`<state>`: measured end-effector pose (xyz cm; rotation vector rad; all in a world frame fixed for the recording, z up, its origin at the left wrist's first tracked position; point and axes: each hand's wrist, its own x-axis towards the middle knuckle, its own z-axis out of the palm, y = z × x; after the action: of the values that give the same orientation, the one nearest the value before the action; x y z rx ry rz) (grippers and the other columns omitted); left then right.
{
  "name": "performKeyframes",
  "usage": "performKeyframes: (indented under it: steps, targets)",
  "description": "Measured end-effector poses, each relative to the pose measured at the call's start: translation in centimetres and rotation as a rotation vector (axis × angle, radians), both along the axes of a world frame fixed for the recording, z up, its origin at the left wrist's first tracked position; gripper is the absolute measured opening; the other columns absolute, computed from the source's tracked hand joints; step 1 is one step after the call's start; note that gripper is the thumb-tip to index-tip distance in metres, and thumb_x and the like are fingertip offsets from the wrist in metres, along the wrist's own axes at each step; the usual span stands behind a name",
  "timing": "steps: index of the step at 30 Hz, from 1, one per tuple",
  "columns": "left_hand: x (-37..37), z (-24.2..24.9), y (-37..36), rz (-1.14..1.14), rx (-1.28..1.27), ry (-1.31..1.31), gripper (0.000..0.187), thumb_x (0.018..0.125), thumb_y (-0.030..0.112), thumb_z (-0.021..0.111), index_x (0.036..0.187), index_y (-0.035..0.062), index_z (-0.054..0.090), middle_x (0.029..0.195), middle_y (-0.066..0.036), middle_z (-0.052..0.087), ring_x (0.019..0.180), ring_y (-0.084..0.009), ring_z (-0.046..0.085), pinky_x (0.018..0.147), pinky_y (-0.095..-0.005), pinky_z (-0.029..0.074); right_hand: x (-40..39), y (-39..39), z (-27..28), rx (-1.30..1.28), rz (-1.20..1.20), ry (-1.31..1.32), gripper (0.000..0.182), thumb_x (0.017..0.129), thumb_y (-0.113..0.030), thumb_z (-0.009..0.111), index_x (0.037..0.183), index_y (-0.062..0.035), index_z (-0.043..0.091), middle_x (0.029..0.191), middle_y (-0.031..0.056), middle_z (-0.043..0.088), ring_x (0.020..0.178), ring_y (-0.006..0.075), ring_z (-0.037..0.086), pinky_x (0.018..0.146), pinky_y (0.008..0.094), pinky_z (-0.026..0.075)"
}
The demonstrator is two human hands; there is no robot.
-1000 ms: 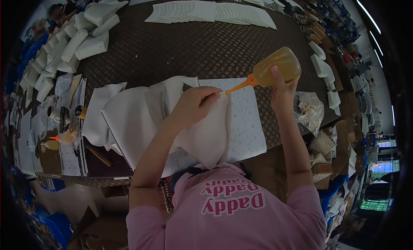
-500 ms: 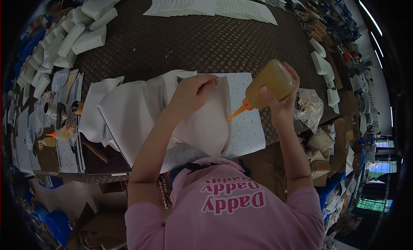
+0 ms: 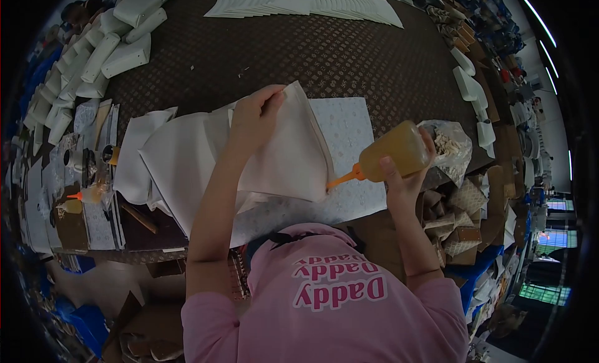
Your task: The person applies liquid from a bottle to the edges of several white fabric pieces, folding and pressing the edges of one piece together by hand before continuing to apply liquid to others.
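My right hand (image 3: 409, 179) is wrapped round a squeeze bottle (image 3: 394, 152) of amber liquid, tilted so its orange nozzle (image 3: 345, 177) points down to the left. The nozzle tip is at the lower right corner of a white leather-like piece (image 3: 287, 157). My left hand (image 3: 256, 116) pinches the upper edge of that piece and holds its top corner raised. Underneath lies a pale patterned board (image 3: 352, 135). More white pieces (image 3: 181, 147) lie in overlapping layers to the left.
White padded parts (image 3: 103, 57) are piled at the back left. Fanned white sheets (image 3: 306, 2) lie along the far edge of the brown table (image 3: 249, 57). A plastic bag (image 3: 450, 147) of small pale bits sits at right. Another orange-tipped bottle (image 3: 92, 194) lies at left.
My left hand has moved left and up, turning the white piece so its corner lifts. The bottle in my right hand has come down toward me, its nozzle now at the near corner.
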<state>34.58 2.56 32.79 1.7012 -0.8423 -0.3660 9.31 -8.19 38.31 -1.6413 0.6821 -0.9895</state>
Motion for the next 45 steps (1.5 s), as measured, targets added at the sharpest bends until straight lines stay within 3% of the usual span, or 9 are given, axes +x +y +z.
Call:
performKeyframes:
  steps: [9, 18, 20, 23, 24, 27, 32, 36, 45]
  targets:
    - [-1.4, 0.9, 0.4, -0.032, 0.037, -0.053, 0.021, 0.092, 0.017, 0.056, 0.104, 0.0016, 0.063, 0.074, 0.000, 0.060, 0.067, -0.0055, 0.050, 0.061, -0.0222, 0.041, 1.0, -0.9, 0.3, -0.003, 0.188, 0.052, 0.091, 0.069, -0.016, 0.082, 0.136, -0.0089, 0.021, 0.125, 0.0101, 0.041, 0.113, 0.0199, 0.049, 0.091, 0.0346, 0.049]
    - [-2.2, 2.1, 2.2, -0.211, 0.043, 0.049, 0.021, 0.093, 0.017, 0.053, 0.104, 0.0013, 0.062, 0.071, 0.001, 0.056, 0.067, -0.0055, 0.048, 0.061, -0.0220, 0.040, 7.4, -5.7, 1.5, 0.202, 0.045, -0.164, 0.080, 0.079, -0.021, 0.074, 0.136, -0.0058, 0.020, 0.122, 0.0116, 0.043, 0.113, 0.0203, 0.050, 0.084, 0.0371, 0.054]
    - [-2.3, 2.3, 2.4, -0.225, 0.077, 0.026, 0.021, 0.093, 0.016, 0.053, 0.105, 0.0015, 0.062, 0.071, 0.001, 0.056, 0.067, -0.0057, 0.048, 0.061, -0.0222, 0.041, 8.8, -6.0, 1.7, 0.202, 0.029, -0.211, 0.077, 0.081, -0.022, 0.073, 0.135, -0.0056, 0.021, 0.120, 0.0119, 0.045, 0.110, 0.0205, 0.052, 0.082, 0.0376, 0.055]
    - [-2.4, 1.7, 2.3, -0.219, 0.032, 0.004, 0.023, 0.091, 0.019, 0.054, 0.103, 0.0011, 0.062, 0.071, -0.011, 0.060, 0.062, -0.0165, 0.053, 0.061, -0.0293, 0.042, 10.0, -6.5, 1.9, 0.232, 0.015, -0.278, 0.062, 0.084, -0.020, 0.070, 0.130, -0.0073, 0.030, 0.117, 0.0109, 0.048, 0.106, 0.0217, 0.056, 0.080, 0.0400, 0.055]
    - [-2.3, 1.7, 2.3, -0.225, 0.026, 0.005, 0.022, 0.091, 0.018, 0.054, 0.104, 0.0015, 0.062, 0.071, -0.007, 0.059, 0.063, -0.0131, 0.051, 0.060, -0.0271, 0.042, 10.4, -6.6, 2.0, 0.247, 0.014, -0.301, 0.055, 0.085, -0.020, 0.068, 0.128, -0.0082, 0.034, 0.116, 0.0103, 0.050, 0.105, 0.0222, 0.057, 0.080, 0.0411, 0.055]
    - [-2.5, 1.7, 2.6, -0.234, 0.015, 0.020, 0.020, 0.092, 0.015, 0.054, 0.105, 0.0021, 0.062, 0.071, 0.000, 0.056, 0.065, -0.0061, 0.047, 0.060, -0.0226, 0.040, 9.5, -7.0, 2.9, 0.310, 0.178, -0.296, 0.071, 0.082, -0.022, 0.072, 0.132, -0.0063, 0.024, 0.117, 0.0121, 0.046, 0.103, 0.0208, 0.056, 0.077, 0.0371, 0.057]
    - [-2.7, 2.1, 2.4, -0.249, 0.062, 0.020, 0.020, 0.092, 0.014, 0.055, 0.106, 0.0017, 0.062, 0.072, 0.000, 0.056, 0.067, -0.0059, 0.048, 0.061, -0.0222, 0.041, 10.0, -6.8, 2.3, 0.147, 0.038, -0.173, 0.071, 0.082, -0.022, 0.072, 0.132, -0.0068, 0.024, 0.117, 0.0120, 0.047, 0.103, 0.0206, 0.056, 0.075, 0.0363, 0.057]
    - [-2.7, 1.4, 2.1, -0.226, -0.011, 0.016, 0.022, 0.091, 0.017, 0.055, 0.105, 0.0009, 0.062, 0.072, -0.010, 0.061, 0.061, -0.0148, 0.053, 0.060, -0.0290, 0.043, 9.9, -6.5, 3.4, 0.234, 0.068, -0.286, 0.078, 0.080, -0.022, 0.074, 0.136, -0.0064, 0.022, 0.119, 0.0119, 0.046, 0.107, 0.0203, 0.054, 0.076, 0.0359, 0.056]
    - [-2.6, 1.3, 1.9, -0.199, 0.017, 0.023, 0.024, 0.092, 0.020, 0.054, 0.105, 0.0029, 0.062, 0.072, -0.009, 0.061, 0.063, -0.0146, 0.055, 0.062, -0.0282, 0.044, 7.5, -5.3, 4.5, 0.005, 0.405, -0.009, 0.089, 0.071, -0.013, 0.080, 0.137, -0.0060, 0.020, 0.123, 0.0121, 0.045, 0.112, 0.0220, 0.051, 0.093, 0.0382, 0.048]
